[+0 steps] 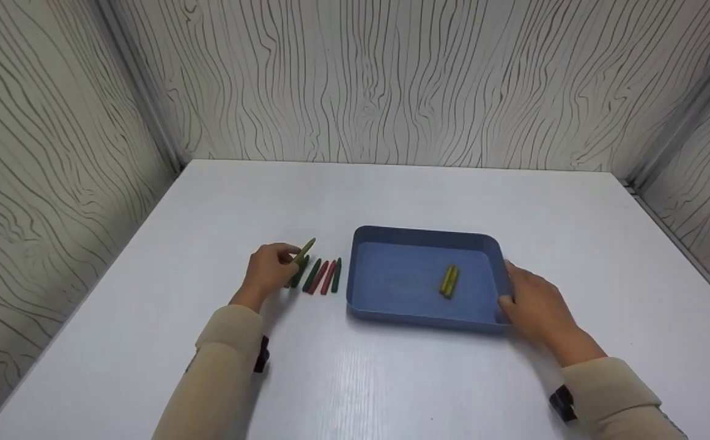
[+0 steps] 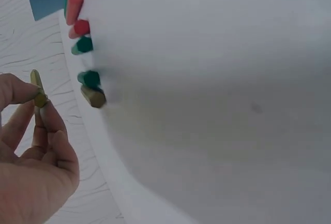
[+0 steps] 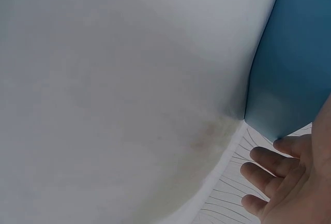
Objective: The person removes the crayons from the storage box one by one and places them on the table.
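Between thumb and fingertips my left hand (image 1: 267, 269) pinches an olive-yellow crayon (image 1: 304, 250), held tilted above the other crayons. Below it on the table lies a row of green crayons (image 1: 336, 276) and two red crayons (image 1: 328, 278); another olive crayon (image 2: 94, 97) shows at the row's near end in the left wrist view. My right hand (image 1: 538, 302) grips the right wall of a shallow blue tray (image 1: 428, 322), thumb over the rim and fingers outside. Two olive-yellow crayons (image 1: 449, 281) lie side by side in the tray, right of its middle.
All of this sits on a white table (image 1: 355, 379). Wood-grain-patterned panels (image 1: 367, 79) stand behind the table and at both sides. The tray's left wall is close to the row of crayons.
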Available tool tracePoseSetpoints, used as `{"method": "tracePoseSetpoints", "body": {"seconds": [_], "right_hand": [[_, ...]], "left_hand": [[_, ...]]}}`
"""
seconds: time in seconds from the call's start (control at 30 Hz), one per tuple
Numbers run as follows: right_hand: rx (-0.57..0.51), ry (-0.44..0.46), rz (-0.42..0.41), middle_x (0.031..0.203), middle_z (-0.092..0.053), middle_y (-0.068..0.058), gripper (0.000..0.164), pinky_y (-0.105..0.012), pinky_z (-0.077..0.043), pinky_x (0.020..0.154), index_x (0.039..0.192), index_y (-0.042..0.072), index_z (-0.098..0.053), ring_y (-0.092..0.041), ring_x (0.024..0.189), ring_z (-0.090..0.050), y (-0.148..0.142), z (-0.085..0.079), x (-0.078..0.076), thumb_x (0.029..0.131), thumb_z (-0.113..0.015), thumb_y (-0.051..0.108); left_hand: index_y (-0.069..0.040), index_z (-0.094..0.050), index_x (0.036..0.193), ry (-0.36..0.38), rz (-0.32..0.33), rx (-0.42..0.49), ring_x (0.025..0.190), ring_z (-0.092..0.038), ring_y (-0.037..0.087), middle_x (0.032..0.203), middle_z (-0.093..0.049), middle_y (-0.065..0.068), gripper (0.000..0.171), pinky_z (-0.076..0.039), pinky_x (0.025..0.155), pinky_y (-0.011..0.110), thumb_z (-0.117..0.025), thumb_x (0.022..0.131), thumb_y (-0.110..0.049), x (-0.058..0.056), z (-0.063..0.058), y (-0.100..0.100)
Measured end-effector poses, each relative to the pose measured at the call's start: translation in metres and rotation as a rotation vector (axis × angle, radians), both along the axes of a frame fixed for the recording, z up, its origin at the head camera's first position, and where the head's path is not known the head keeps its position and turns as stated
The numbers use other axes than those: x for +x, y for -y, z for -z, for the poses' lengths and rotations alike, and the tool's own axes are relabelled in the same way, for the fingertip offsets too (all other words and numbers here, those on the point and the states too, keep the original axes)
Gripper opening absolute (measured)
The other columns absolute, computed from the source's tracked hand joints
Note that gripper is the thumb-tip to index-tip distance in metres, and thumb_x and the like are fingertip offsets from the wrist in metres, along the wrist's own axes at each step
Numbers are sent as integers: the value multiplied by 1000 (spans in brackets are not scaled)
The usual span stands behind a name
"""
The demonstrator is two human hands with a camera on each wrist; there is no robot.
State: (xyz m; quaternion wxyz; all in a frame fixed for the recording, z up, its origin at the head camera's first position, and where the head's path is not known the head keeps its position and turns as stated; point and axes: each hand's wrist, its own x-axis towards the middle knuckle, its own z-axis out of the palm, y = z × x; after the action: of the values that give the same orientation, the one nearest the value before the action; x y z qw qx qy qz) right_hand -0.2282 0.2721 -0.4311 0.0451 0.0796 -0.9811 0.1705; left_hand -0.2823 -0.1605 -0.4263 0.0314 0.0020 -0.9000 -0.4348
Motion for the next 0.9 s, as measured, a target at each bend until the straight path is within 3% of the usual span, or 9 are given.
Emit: {"method": "tracePoseSetpoints", "body": {"seconds": [0.2,0.4,0.9], "right_hand": [[3,-2,-3,137,-38,-35,62,-59,-24,102,143,-12,-27,-51,126,-33,0,-1,1,90,-49,12],[9,-4,-3,137,-38,-35,62,-59,-24,102,143,-12,-27,-52,125,-33,0,1,0,90,-48,12],[11,-14,5,137,-39,-34,62,-58,-25,102,143,-11,-28,-51,125,-35,0,1,-1,90,-50,13]], "left_hand": [[-1,-68,112,3,-45,-15,83,-56,22,91,-63,9,31,-47,76,37,-63,81,-3,2,7,10],[-1,-67,113,32,-75,-27,81,-57,22,93,-63,10,31,-48,72,35,-67,82,-8,4,11,13],[4,-66,113,104,-107,-87,88,-60,27,100,-64,16,30,-48,79,41,-64,85,-6,6,11,15]]}}
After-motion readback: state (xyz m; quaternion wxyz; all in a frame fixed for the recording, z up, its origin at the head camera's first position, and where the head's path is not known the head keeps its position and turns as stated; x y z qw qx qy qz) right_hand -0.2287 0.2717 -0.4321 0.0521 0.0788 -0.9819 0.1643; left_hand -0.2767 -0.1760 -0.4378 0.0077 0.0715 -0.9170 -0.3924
